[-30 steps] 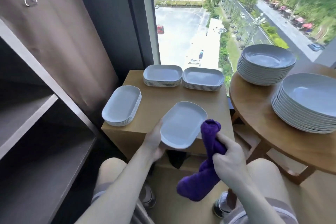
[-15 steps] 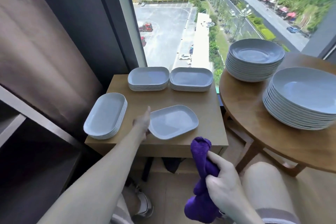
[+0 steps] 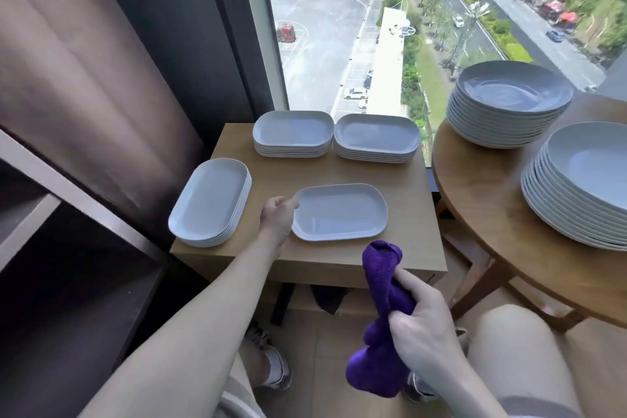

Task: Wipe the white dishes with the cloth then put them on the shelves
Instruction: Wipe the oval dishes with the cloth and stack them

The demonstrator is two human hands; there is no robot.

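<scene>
Left arm reaches to mid-frame, left hand fingers curled; right hand, lower right, clenches the cloth

On the small table below the window: a lone dish at the near middle, a side stack to its left along the table's left edge, and a rear-left stack and rear-right stack side by side behind it at the far edge. To the right, just beside that table, a round table bearing a far pile and, nearer and further right, a near pile. At the far left the shelves; left hand at the lone dish's left rim, right hand nearer, in front of the small table, clutching the cloth.
</scene>
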